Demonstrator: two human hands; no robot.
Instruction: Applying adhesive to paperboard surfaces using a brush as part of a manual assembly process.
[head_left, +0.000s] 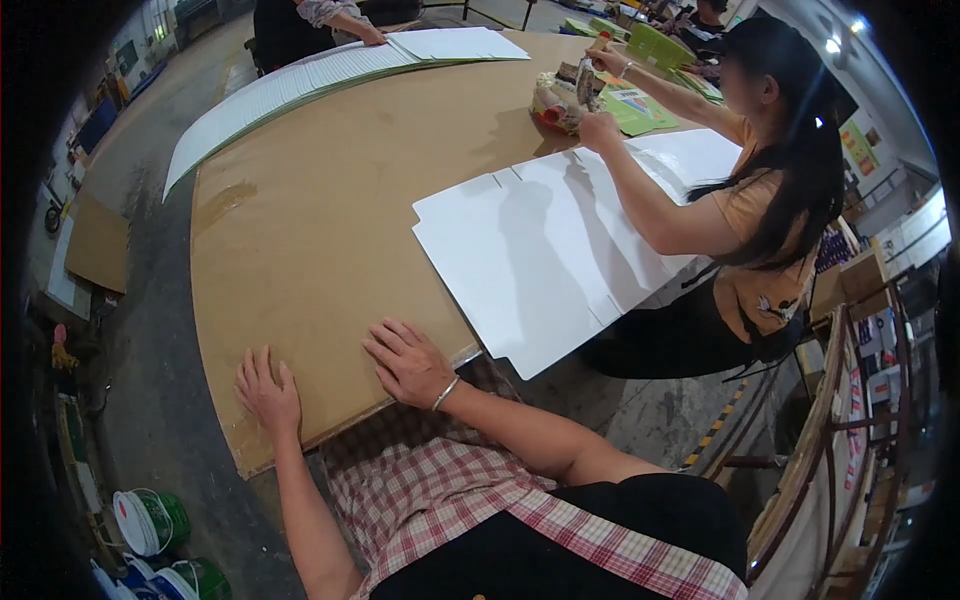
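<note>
My left hand [269, 394] lies flat near the close left corner of a brown-topped table [330, 230], fingers apart and nothing in it. Also resting on the tabletop, my right hand [408, 362] is spread open by the near edge, with a bangle at its wrist. To its right is a large white die-cut cardboard sheet [540, 250], apart from my fingers and overhanging the table's near right edge. A co-worker on the right leans over that sheet, holding a brush [588, 85] above a cluttered container [556, 104].
A fanned row of white sheets [310, 92] curves along the far left edge, where another person's hand [372, 36] rests. Green printed sheets [636, 110] lie at the far right. Paint-type buckets [152, 522] stand on the floor at lower left. A curved wooden-topped rail [800, 460] stands at right.
</note>
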